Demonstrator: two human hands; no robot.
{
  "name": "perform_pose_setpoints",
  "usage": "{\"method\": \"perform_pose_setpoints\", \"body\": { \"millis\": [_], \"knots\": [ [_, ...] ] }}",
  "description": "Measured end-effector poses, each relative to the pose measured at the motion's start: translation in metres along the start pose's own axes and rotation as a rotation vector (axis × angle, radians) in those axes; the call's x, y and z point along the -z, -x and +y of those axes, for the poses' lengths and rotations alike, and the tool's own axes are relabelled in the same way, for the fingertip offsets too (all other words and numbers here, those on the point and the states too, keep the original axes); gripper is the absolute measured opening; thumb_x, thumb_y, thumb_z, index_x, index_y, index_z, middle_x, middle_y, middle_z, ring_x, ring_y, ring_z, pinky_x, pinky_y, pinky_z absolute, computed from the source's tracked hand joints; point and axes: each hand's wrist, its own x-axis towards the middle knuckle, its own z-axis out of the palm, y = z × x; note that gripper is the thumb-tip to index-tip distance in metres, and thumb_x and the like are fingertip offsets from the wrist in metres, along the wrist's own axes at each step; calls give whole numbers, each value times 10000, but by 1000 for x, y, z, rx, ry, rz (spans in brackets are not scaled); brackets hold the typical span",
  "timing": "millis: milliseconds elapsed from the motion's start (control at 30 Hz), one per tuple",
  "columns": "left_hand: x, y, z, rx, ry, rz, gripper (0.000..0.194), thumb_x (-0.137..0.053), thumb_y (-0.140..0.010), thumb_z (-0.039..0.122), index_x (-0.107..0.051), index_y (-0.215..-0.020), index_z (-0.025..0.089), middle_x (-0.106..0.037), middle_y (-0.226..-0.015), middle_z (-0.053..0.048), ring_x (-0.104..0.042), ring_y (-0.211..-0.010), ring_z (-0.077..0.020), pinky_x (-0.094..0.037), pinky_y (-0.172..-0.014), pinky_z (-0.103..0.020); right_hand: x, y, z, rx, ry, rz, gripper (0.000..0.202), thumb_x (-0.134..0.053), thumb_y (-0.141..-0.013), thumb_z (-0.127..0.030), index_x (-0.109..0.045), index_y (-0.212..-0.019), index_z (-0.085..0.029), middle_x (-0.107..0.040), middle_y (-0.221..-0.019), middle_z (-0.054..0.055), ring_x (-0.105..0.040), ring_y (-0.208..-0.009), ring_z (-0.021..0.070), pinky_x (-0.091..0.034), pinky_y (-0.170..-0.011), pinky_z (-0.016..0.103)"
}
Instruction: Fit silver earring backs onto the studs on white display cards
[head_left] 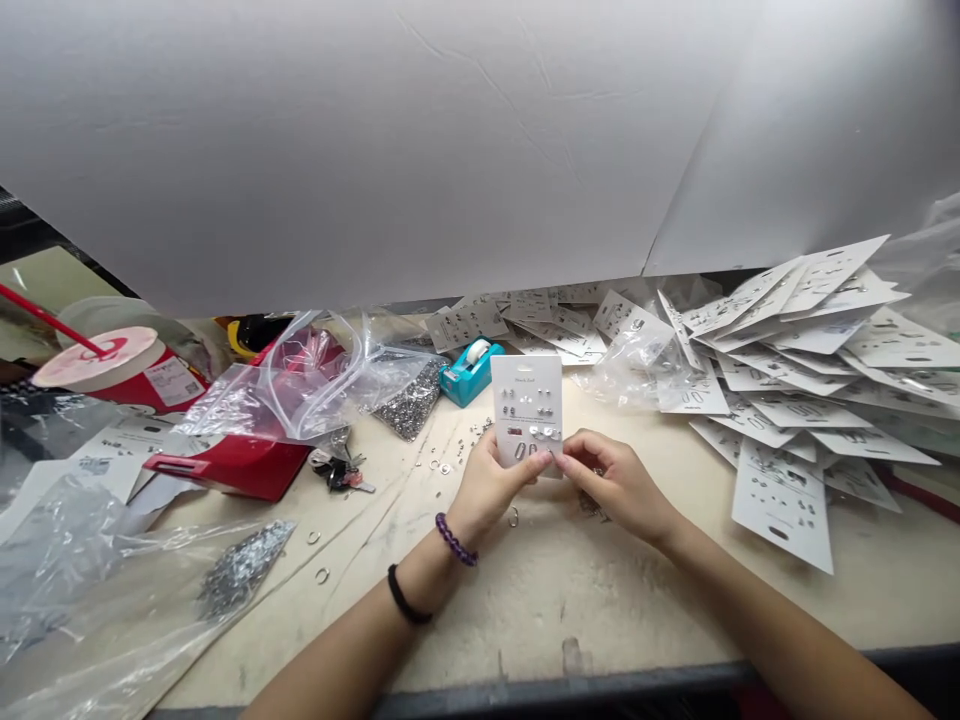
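Observation:
A white earring card (527,405) stands upright, facing me, with rows of small studs and oval hoops on it. My left hand (491,475) grips its lower left side, the thumb across the front of the bottom edge. At the lower right corner, my right hand (611,482) pinches the card's edge with thumb and index finger. Any small piece between those fingertips is too small to make out. Loose metal earring parts (592,508) lie on the table partly behind the right hand, and a small hoop (513,517) lies just below the card.
A teal tape dispenser (471,375) stands behind the card. Many filled earring cards (795,420) are heaped at right. Leftward are a bag of metal bits (409,398), keys (341,470), a red pouch (247,467), a drink cup (142,370) and another plastic bag (150,580). A white panel (420,150) rises behind.

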Motion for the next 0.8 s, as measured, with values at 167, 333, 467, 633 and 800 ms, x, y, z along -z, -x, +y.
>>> {"method": "perform_pose_setpoints", "body": {
  "millis": [167,333,467,633,800],
  "knots": [
    [9,-7,1,-43,109,1,390,-742,-589,260,-589,-921,123,-658,-906,-89,-603,-814,-189,-480,-717,-298,-6,-6,-10,72,40,4,159,-517,-815,-316,-590,-783,-178,-588,-757,16,-526,-684,122,-415,-620,245],
    [19,-10,11,-9,240,-20,365,-736,-597,238,-607,-923,135,-664,-916,-74,-606,-792,-170,-484,-691,-283,-7,-20,-21,108,76,-68,171,-511,-818,-311,-616,-821,-176,-617,-780,20,-548,-694,124,-427,-619,246],
    [29,-12,23,-22,344,32,320,-735,-598,234,-620,-890,175,-656,-860,-16,-581,-692,-102,-462,-572,-196,-5,-34,-20,93,254,-48,202,-457,-848,-292,-621,-844,-173,-636,-813,30,-565,-735,132,-427,-620,245],
    [42,-14,30,-54,508,112,274,-755,-562,235,-603,-786,191,-619,-751,41,-532,-592,-59,-434,-490,-155,-1,-45,-16,36,694,-113,173,-464,-822,-226,-633,-819,-189,-645,-887,30,-560,-800,161,-393,-654,270],
    [43,-14,30,50,764,80,264,-774,-515,200,-559,-666,172,-555,-619,69,-476,-526,-35,-387,-434,-131,-1,-39,-16,-46,765,-86,176,-457,-810,-240,-622,-778,-189,-647,-847,33,-558,-769,177,-355,-598,268]
  ]
}}
